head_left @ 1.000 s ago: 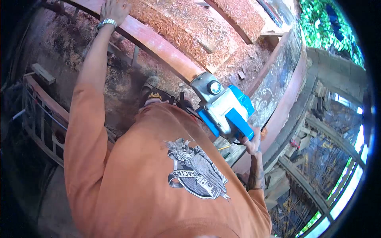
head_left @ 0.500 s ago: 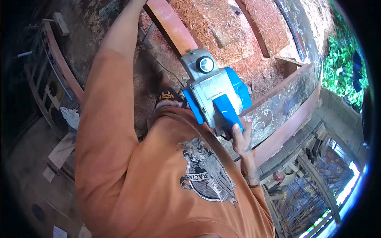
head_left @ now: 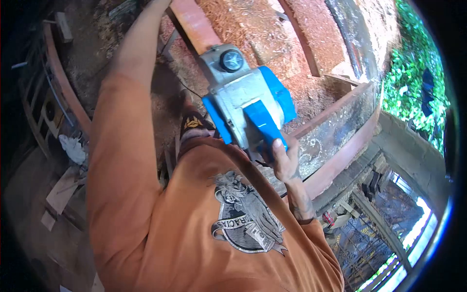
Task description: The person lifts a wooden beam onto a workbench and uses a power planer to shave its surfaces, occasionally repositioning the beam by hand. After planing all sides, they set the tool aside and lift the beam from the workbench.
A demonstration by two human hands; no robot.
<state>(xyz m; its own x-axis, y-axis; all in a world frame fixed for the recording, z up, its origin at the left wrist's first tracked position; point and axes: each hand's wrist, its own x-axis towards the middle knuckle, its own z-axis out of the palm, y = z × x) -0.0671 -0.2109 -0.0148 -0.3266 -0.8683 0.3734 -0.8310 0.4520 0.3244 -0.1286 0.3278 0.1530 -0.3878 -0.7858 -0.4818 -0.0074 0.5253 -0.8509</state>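
Observation:
My right hand (head_left: 286, 159) is wrapped round the blue rear handle of an electric hand planer (head_left: 242, 97), with the thumb on top. The planer has a silver metal body, blue side covers and a round dark knob at its front. Its front end rests on a reddish wooden plank (head_left: 197, 24) that runs up to the top edge of the view. My left arm (head_left: 134, 56) stretches forward on the left side, beside the plank. The left hand itself lies beyond the top edge.
Reddish wood shavings (head_left: 233, 24) cover the surface beyond the plank. A thick weathered board (head_left: 335, 126) crosses on the right. A thin dark cord (head_left: 187, 82) hangs near my foot (head_left: 194, 121). Green leaves (head_left: 413, 63) show at the right, and scrap wood lies at the left.
The planer and my right hand have moved forward along the plank, away from my body. The whole view has shifted slightly, and the planer's knob is now in shade.

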